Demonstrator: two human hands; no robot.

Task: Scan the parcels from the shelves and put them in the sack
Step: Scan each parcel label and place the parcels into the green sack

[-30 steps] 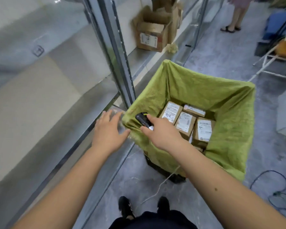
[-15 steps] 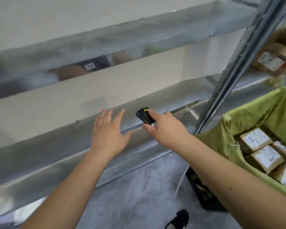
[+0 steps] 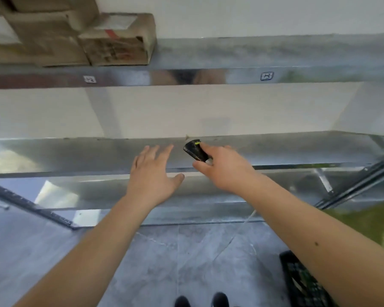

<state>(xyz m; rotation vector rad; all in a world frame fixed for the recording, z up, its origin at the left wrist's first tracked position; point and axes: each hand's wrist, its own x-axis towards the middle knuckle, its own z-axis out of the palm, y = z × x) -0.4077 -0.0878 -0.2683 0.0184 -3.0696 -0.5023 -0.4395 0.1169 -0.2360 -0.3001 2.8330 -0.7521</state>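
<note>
So the right hand (image 3: 225, 168) grips a small black handheld scanner (image 3: 196, 151) with a yellow-green button, pointed out over the middle metal shelf (image 3: 75, 151). Left hand (image 3: 152, 173) is just beside it, fingers straight and spread, holding nothing, hovering at the shelf's front edge. Cardboard parcels (image 3: 118, 41) sit up on the top shelf (image 3: 275, 54) at the far left, well apart from both hands; they're blurry, labels unreadable. Only a sliver of the green sack (image 3: 381, 224) shows at the right edge, with a black crate (image 3: 302, 282) under it on the grey floor (image 3: 186, 251).
</note>
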